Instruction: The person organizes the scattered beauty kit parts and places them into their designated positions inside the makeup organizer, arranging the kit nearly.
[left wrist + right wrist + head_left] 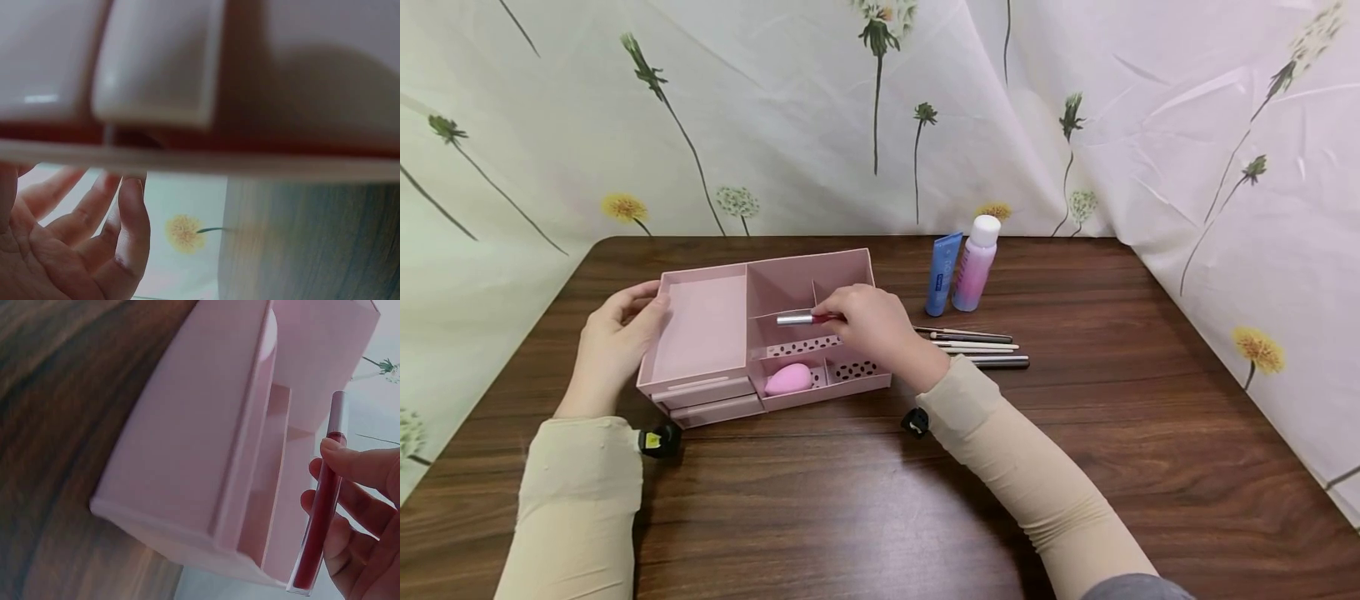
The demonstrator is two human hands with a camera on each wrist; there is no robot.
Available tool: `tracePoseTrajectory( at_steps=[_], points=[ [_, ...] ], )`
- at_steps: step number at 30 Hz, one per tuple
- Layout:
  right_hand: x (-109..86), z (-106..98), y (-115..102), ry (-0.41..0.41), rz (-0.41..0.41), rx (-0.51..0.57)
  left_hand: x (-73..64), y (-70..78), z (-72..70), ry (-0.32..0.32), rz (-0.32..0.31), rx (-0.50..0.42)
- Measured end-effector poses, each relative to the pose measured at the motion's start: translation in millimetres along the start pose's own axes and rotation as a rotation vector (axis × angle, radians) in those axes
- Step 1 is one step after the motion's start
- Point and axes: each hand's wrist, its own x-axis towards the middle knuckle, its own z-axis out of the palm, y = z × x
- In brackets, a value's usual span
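Observation:
A pink organizer box [703,325] with a flat top on its left and open compartments on its right stands on the table. My left hand [613,342] holds its left side, the thumb at the upper edge. Over the compartments, my right hand [880,329] pinches a lip gloss tube [320,519], dark red with a silver cap. In the head view the cap [793,319] points left above the middle compartment. A pink makeup sponge [790,379] lies in the front compartment. In the left wrist view the box's drawer fronts [156,69] cover much of the picture.
Right of the box, several makeup brushes [977,347] lie on the brown wooden table [820,508]. Behind them stand a blue squeeze tube [943,275] and a pink-purple bottle [976,267] with a white cap. A flowered cloth [790,117] hangs at the back.

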Motion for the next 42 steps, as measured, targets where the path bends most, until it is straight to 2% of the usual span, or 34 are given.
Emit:
tracePoseTrajectory(
  at_steps=[8,16,25,42],
  points=[
    [0.4,11.2,-5.1,-0.025,0.017,-0.033,0.1,-0.3,0.3,-0.013,-0.005,-0.006],
    [2.9,22.4,-9.0,-0.042,0.000,-0.040,-0.2,-1.0,-1.9,0.000,0.004,0.010],
    [3.9,29.5,-7.8,-0.076,0.039,-0.016,0.5,0.1,-0.8,0.000,0.006,0.014],
    [6.0,34.7,1.0,-0.049,0.062,0.027,1.0,0.9,0.0,-0.001,-0.010,0.023]
  ],
)
